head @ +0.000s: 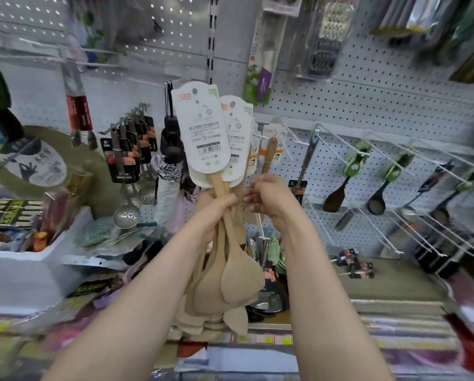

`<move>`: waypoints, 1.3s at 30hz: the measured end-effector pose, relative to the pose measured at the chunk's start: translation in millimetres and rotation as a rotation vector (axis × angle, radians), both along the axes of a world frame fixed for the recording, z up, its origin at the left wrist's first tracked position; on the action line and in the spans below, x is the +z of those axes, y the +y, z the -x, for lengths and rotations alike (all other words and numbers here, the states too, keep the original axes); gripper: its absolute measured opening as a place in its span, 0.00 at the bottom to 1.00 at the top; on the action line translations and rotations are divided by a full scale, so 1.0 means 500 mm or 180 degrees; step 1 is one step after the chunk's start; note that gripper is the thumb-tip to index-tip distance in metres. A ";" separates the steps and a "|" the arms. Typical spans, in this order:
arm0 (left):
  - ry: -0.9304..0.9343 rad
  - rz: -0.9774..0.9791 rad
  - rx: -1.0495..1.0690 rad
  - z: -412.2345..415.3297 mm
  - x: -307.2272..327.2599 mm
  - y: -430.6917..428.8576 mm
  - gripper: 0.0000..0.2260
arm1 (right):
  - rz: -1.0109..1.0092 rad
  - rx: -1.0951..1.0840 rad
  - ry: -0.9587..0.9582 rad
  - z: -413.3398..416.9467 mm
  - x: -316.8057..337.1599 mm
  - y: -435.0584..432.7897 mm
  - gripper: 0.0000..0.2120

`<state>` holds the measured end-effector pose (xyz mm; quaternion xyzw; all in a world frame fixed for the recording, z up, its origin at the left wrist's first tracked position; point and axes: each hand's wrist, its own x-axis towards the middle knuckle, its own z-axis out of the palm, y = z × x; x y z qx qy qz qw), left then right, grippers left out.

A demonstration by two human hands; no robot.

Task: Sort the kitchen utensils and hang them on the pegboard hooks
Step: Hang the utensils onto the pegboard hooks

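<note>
My left hand [216, 213] grips a bundle of several wooden spatulas [230, 281] by their handles, blades hanging down and white label cards [201, 133] sticking up. My right hand [269, 199] pinches one wooden handle [269, 155] at the right side of the bundle, fingers closed on it. Both hands are held up in front of the white pegboard [367, 105]. Long white hooks [337, 149] jut out just right of the bundle, some of them bare.
Slotted metal ladles [128, 204] and carded tools hang at left, next to a folded umbrella [167, 188]. Black and green spoons [337, 196] hang on hooks at right. A grater [326, 48] and a knife pack hang above. A white foam box [24, 270] and cluttered packets lie below.
</note>
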<state>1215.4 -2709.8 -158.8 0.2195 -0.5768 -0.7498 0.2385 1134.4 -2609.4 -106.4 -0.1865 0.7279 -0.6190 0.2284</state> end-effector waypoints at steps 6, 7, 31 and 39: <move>-0.0006 0.0448 -0.0019 -0.019 -0.004 0.031 0.09 | -0.0526 -0.0069 0.1301 -0.064 -0.036 -0.008 0.27; -0.0018 0.0468 -0.0029 -0.019 -0.006 0.032 0.09 | -0.0557 -0.0187 0.1472 -0.073 -0.038 -0.009 0.29; 0.0374 0.0056 0.0222 -0.071 0.023 -0.048 0.05 | 0.0739 -0.0460 0.0656 -0.025 -0.114 0.025 0.20; 0.0291 0.0220 0.0122 -0.065 0.020 -0.057 0.07 | 0.0937 -0.0359 -0.0018 -0.003 -0.146 0.016 0.17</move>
